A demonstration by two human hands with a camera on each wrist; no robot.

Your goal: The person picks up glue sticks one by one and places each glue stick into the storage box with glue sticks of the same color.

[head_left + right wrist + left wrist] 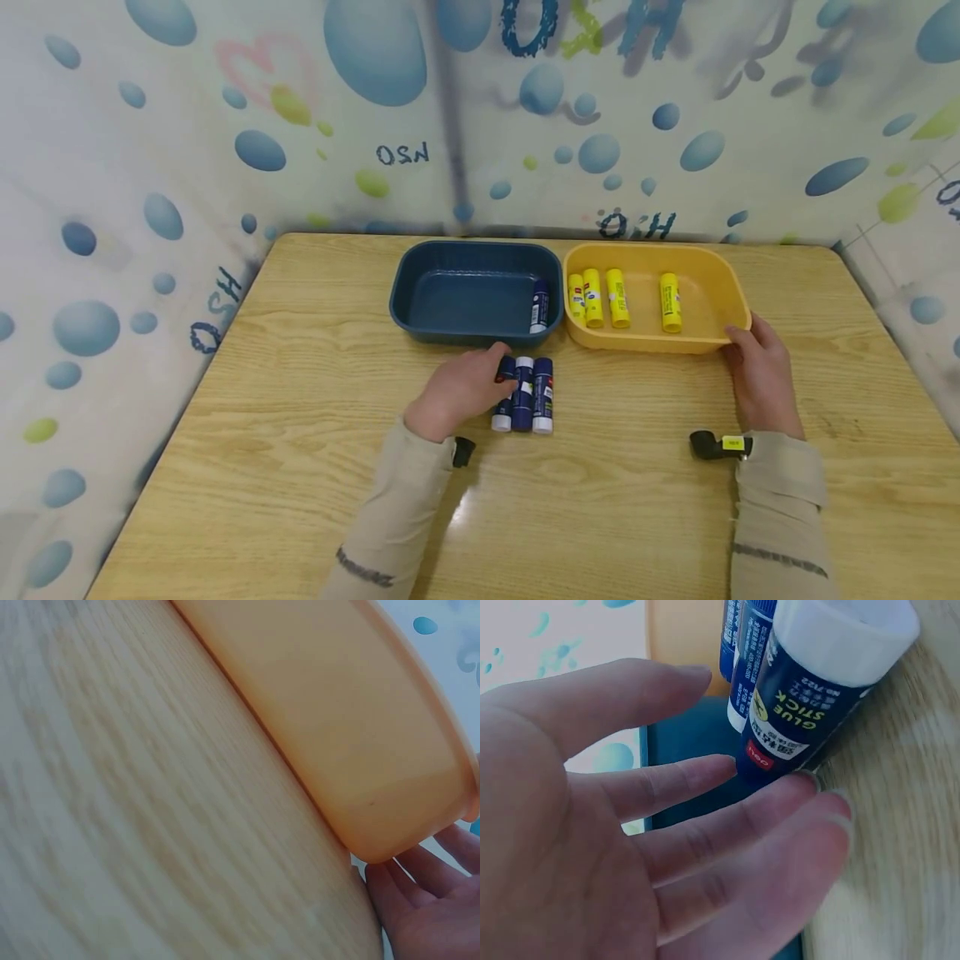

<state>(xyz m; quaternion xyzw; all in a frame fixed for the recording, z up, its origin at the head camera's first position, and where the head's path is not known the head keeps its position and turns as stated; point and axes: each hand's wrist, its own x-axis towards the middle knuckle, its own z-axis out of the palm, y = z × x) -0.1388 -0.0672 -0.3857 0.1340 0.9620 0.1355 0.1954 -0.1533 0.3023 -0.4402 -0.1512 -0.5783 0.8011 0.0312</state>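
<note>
Left hand (461,388) spread, right hand (766,379) gripping yellow tray (707,293), four glue sticks (618,298) inside

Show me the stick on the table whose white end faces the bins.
The middle stick; the left stick and right stick have theirs pointing away.

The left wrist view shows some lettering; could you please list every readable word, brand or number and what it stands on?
"GLUE STICK": nearest blue glue stick
"NO.7122": same stick
"deli": its red patch
Too small or blurred to read surely: its Chinese characters; print on the sticks behind.
</note>
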